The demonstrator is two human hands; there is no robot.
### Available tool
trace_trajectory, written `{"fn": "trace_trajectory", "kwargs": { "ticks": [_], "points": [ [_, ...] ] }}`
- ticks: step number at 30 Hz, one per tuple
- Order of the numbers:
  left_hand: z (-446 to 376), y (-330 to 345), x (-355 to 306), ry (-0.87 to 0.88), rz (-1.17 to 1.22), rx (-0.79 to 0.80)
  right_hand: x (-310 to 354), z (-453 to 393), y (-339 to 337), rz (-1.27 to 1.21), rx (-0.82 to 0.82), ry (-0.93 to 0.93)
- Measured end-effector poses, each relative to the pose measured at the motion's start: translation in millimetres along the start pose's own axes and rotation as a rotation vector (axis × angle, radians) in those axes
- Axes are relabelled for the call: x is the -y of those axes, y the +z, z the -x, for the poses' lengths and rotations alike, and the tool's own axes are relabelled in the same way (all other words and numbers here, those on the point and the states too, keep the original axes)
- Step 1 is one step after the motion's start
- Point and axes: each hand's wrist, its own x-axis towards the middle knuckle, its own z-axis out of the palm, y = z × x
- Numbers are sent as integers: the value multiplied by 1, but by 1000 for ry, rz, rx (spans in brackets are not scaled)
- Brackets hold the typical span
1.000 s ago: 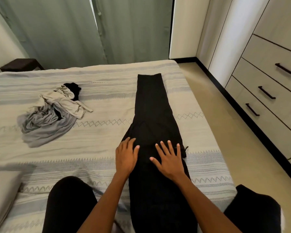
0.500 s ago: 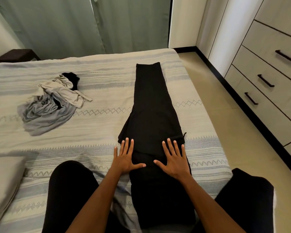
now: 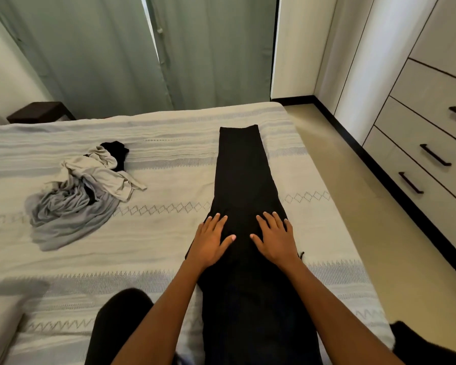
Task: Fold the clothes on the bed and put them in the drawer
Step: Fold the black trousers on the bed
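Fingers (image 3: 216, 222) of both hands lay spread and flat, pinching nothing: left hand (image 3: 211, 242) and right hand (image 3: 275, 239) pressed side by side on the black trousers (image 3: 244, 180), which stretched toward twelve o'clock along the bed (image 3: 169, 254). Soft, light and limp, they would likely fold best gripped at the far hem. Crumpled clothes (image 3: 77, 198) waited at ten o'clock; drawers (image 3: 416, 164) stood at two o'clock.

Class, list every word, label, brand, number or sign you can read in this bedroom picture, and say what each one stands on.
None: no readable text shows anywhere.
Black trousers: no label or brand visible.
Heap of grey and beige clothes: no print visible.
Bedspread: woven diamond and zigzag patterns only, no letters.
Drawers: plain fronts, dark handles.
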Motion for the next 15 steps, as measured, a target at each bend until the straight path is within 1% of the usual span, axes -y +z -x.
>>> {"fn": "trace_trajectory", "kwargs": {
  "ticks": [5, 8, 10, 12, 15],
  "points": [
    [-68, 4, 9, -5, -28, 59, -17, -80, 0, -6, 64, 49],
    [-132, -5, 18, -28, 12, -2, -27, -143, -6, -56, 60, 72],
    [-197, -10, 32, -69, 56, -38, -38, -211, -6, -90, 56, 82],
    [-239, -22, 39, -105, 150, -68, -44, -256, -12, -129, 43, 86],
    [-311, -35, 50, -223, 407, -107, -57, -337, -14, -243, 46, 150]
  ]
}}
